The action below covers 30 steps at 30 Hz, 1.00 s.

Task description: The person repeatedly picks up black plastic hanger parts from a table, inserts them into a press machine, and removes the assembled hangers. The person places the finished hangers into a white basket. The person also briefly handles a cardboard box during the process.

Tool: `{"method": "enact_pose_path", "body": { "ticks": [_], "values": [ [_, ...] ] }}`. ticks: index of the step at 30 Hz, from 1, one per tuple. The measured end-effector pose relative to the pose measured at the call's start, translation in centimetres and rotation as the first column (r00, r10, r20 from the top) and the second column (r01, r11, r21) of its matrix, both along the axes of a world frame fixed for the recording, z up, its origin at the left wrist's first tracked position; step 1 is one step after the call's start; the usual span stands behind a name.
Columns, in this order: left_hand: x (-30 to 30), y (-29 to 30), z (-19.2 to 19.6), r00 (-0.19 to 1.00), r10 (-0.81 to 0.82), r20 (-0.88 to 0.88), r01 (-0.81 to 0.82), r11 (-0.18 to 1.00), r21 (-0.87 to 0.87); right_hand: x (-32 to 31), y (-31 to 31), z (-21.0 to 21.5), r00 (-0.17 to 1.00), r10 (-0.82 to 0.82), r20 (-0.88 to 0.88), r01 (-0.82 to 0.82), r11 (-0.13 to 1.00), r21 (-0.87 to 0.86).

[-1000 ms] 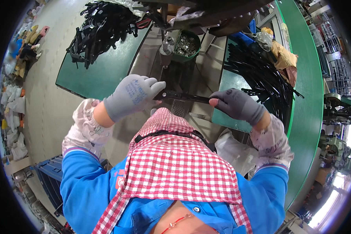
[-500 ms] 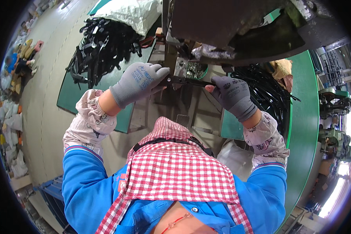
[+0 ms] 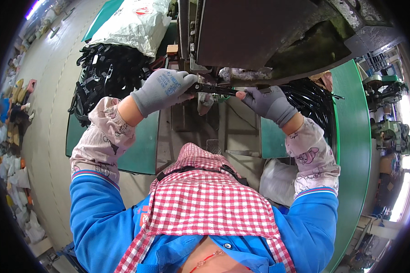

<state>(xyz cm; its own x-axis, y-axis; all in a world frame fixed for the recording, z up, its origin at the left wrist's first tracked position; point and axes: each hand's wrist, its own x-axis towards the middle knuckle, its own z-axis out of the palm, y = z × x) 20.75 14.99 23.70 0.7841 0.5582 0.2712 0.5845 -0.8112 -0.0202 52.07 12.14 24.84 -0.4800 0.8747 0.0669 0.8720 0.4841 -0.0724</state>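
- The left hand (image 3: 165, 88), in a grey glove, is closed around one end of a thin black strip (image 3: 212, 89).
- The right hand (image 3: 268, 103), in a darker grey glove, pinches the other end of the strip with its fingertips.
- The strip lies nearly level between the two hands, at about 12 o'clock from the person's chest, just under the dark machine (image 3: 259, 36).
- A white sack (image 3: 132, 22) with a red round mark lies at about 11 o'clock, at the far edge of the green table (image 3: 143, 143); I cannot tell more of its print.
- A pile of black parts (image 3: 100, 75) lies at about 10 o'clock, just beside the sack and near the left wrist.
- A heap of long black strips (image 3: 312, 102) lies at about 2 o'clock, behind the right hand, on the green bench (image 3: 351, 136).
- A white bag (image 3: 278, 182) sits at about 4 o'clock, beside the right sleeve.
- A red and white checked cloth (image 3: 200, 200) covers the chest.
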Motion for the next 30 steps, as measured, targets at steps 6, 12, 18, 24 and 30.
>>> {"method": "enact_pose_path", "body": {
  "ticks": [6, 12, 18, 24, 30],
  "values": [
    [-0.4, 2.1, -0.5, 0.985, -0.173, 0.008, 0.172, 0.972, -0.158, 0.8, 1.6, -2.3, 0.999, -0.054, -0.009, 0.046, 0.912, -0.408],
    [0.1, 2.5, 0.8, 0.99, -0.13, -0.06, 0.086, 0.874, -0.479, 0.1, 0.7, -1.1, 0.994, 0.001, 0.11, 0.013, 0.993, -0.121],
    [0.5, 3.2, 1.7, 0.976, -0.079, -0.201, -0.037, 0.857, -0.513, 0.3, 3.0, -0.7, 0.992, -0.09, 0.083, 0.121, 0.63, -0.767],
    [0.8, 2.9, 1.0, 0.966, -0.086, -0.242, -0.058, 0.844, -0.532, -1.3, -0.6, 0.3, 0.974, -0.093, 0.205, 0.147, 0.954, -0.263],
    [1.6, 4.0, 1.8, 0.951, -0.101, -0.292, -0.095, 0.803, -0.588, 0.3, 1.1, -1.1, 0.998, -0.029, 0.061, 0.054, 0.884, -0.465]
  ]
}}
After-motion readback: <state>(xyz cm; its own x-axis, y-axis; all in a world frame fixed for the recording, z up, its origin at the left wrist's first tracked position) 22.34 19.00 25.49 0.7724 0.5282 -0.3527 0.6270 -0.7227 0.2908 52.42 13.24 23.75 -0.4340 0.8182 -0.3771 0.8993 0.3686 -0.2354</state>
